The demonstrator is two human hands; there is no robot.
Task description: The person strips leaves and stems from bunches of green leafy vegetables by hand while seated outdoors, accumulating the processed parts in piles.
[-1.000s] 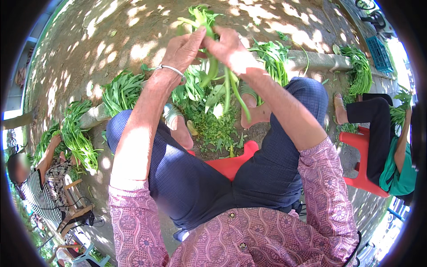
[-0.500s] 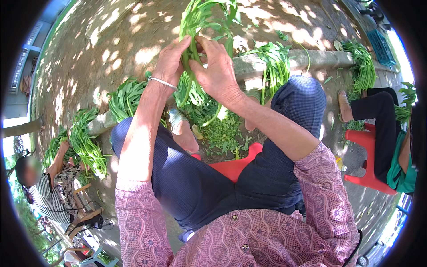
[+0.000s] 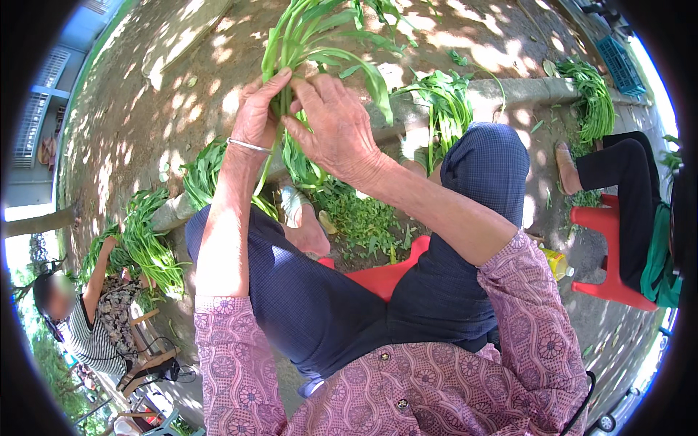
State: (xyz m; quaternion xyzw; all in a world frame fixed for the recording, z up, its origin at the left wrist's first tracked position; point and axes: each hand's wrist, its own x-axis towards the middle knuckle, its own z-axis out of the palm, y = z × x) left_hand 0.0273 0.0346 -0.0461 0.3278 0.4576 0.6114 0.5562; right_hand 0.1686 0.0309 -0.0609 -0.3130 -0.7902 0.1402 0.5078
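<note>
Change: the bunch of leafy green stalks (image 3: pixel 305 43) and both hands sit higher in the view than half a second ago, and the leaves fan wider.
Ground: dappled dirt ground (image 3: pixel 167 94) with a concrete kerb (image 3: pixel 509 91); more green bundles (image 3: pixel 149 243) lie along it.
Seat: red plastic stool (image 3: pixel 382 272) under the person's legs.
Bunch: upright, stems down, leaves above the fingers, over the knees.
Left hand (image 3: pixel 258 116): fingers closed around the stems; silver bangle (image 3: pixel 247 144) at the wrist.
Right hand (image 3: pixel 338 127): fingers curled on the stems from the right, touching the left hand.
Trimmings: loose green scraps (image 3: pixel 360 218) on the ground between the feet.
</note>
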